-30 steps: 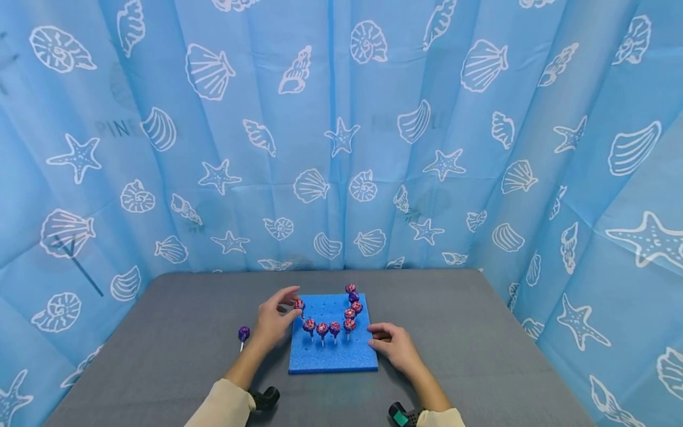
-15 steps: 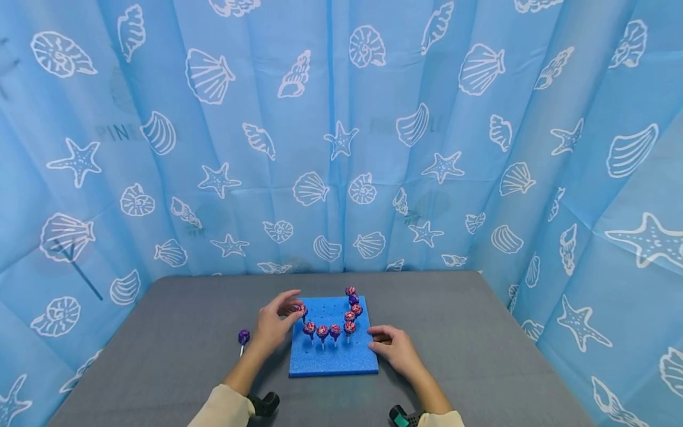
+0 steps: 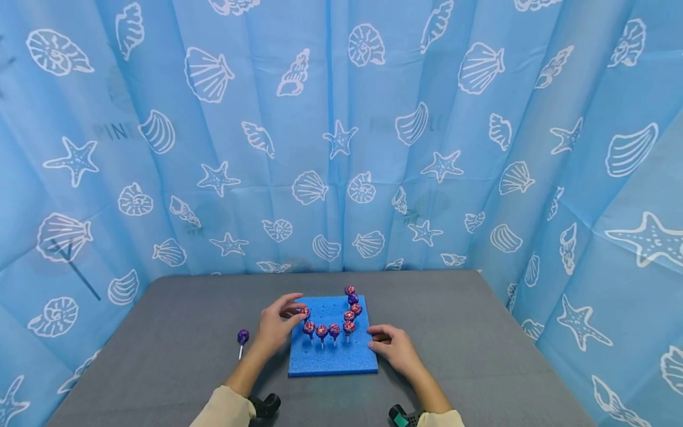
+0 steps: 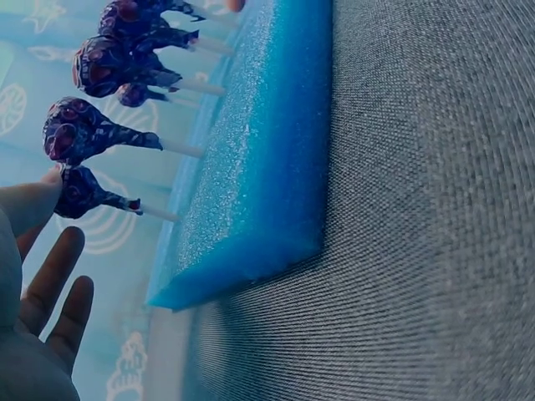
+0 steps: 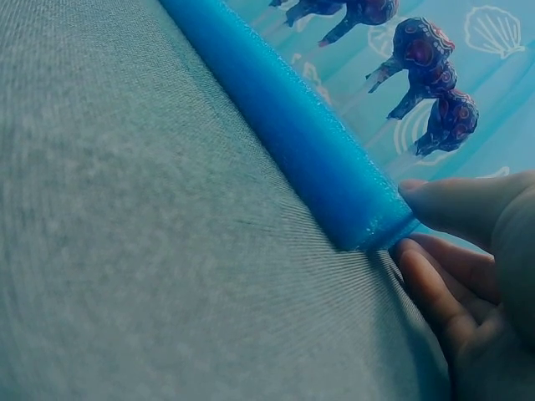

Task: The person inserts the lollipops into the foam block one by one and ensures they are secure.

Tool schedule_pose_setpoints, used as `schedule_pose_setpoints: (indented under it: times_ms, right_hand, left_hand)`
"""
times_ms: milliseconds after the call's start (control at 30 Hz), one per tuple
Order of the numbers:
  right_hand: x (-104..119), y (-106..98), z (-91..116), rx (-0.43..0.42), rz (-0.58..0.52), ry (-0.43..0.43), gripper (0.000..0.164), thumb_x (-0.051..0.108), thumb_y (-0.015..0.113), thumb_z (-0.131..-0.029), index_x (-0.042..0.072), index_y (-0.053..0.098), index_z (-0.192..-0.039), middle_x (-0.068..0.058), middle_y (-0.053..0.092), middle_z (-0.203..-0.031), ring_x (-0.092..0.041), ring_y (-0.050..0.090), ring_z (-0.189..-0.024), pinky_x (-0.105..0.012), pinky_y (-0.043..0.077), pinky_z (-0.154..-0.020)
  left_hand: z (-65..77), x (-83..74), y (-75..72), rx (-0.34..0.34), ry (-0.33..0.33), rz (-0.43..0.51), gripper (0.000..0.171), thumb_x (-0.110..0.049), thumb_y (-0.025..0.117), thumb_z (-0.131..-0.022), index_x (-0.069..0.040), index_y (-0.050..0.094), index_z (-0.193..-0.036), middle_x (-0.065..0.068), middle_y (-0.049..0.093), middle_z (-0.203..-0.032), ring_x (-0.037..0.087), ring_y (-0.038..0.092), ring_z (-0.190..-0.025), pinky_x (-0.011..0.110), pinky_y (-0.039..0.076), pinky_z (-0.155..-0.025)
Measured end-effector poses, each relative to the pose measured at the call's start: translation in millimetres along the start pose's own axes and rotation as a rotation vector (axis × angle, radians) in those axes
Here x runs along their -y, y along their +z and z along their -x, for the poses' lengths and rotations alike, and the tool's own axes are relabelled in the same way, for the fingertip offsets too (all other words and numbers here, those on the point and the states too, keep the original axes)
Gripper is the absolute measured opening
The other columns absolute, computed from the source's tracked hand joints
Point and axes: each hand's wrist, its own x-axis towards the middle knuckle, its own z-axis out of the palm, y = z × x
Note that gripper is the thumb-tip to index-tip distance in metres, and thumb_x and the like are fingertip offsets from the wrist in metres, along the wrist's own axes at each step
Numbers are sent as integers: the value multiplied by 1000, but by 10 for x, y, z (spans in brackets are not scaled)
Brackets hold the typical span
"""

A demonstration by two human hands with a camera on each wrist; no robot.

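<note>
My left hand [image 3: 276,323] is at the left side of a blue foam board [image 3: 333,360]. Its thumb and a finger pinch the wrapped head of a lollipop [image 4: 79,192], whose white stick runs down to the foam. My right hand [image 3: 395,345] grips the board's right edge. In the right wrist view its thumb [image 5: 451,203] lies at the top edge, with the other fingers curled against the side. Several red and purple lollipops [image 3: 321,331] stand upright in the foam, in a row across the middle and up the right side.
A purple lollipop [image 3: 242,337] lies on the grey table [image 3: 459,338] left of my left forearm. Small holes dot the foam's surface. A blue curtain [image 3: 341,207] with white shell prints hangs behind the table and along its sides.
My left hand has moved slightly right with the lollipop, bringing it over the board's left part, nearer the row. My right hand stays at the board's edge.
</note>
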Motion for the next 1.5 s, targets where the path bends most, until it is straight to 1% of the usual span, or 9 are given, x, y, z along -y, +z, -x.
schedule_pose_setpoints:
  times_ms: [167,400,567,700,800,933,1167,1333,1500]
  right_hand:
    - [-4,5,2,-2,-5,0,25,10,71,-89,5,68,-114,-7,66,-108,-22,62,-95,-35,55,-81]
    - [-6,13,-1,-4,-6,-1,25,12,71,-89,5,68,-114,-7,66,-107,-21,61,-95,-36,55,-81]
    - [-8,15,-3,-3,-6,-4,25,11,71,-89,5,68,-114,-7,66,-107,-21,62,-95,-34,55,-81]
    - [-4,12,-4,0,-8,0,25,11,71,-90,5,68,-114,-7,66,-108,-21,62,-95,-35,55,-82]
    - [2,9,-5,2,-8,2,25,12,70,-90,6,68,-114,-7,66,-108,-21,62,-95,-36,55,-82]
    - [8,10,-3,1,-9,4,25,11,70,-90,5,68,-114,-7,66,-108,-22,62,-95,-36,55,-82]
    - [5,12,-7,-10,-9,4,25,10,71,-89,5,68,-113,-7,67,-107,-21,62,-95,-34,55,-81]
    - [15,10,-8,-14,-15,4,24,10,71,-89,5,68,-113,-7,67,-106,-21,62,-94,-33,55,-80]
    - [30,12,-3,-14,-12,12,25,10,71,-89,5,68,-113,-6,67,-106,-21,62,-94,-34,55,-80]
  left_hand:
    - [8,6,-13,-7,12,16,39,-11,72,-88,-19,62,-125,-9,71,-103,14,64,-88,33,53,-78]
    - [-1,12,-61,6,-17,40,42,-5,70,-89,-20,60,-127,-4,71,-109,29,64,-100,37,52,-83]
    - [-5,21,-84,4,-15,35,40,-8,71,-89,-22,61,-126,0,70,-111,26,64,-103,41,52,-85]
    - [4,47,-105,-11,17,18,37,-6,72,-87,-17,64,-122,0,69,-112,25,63,-103,46,50,-89]
    - [24,57,-138,-15,16,-2,36,-4,74,-86,-14,65,-119,-1,68,-112,23,62,-102,48,49,-90]
    - [50,67,-214,-6,3,-6,35,-3,74,-85,-10,66,-118,0,68,-112,21,62,-100,49,49,-89]
    - [71,188,-383,-5,5,1,35,-2,74,-85,-7,66,-118,2,68,-112,20,64,-93,51,50,-86]
    - [103,243,-486,-19,20,-30,33,0,74,-84,-5,67,-116,8,68,-110,21,65,-89,42,54,-79]
    - [154,307,-561,-38,-32,-54,33,0,74,-84,-7,67,-115,4,68,-109,17,63,-87,27,53,-74]
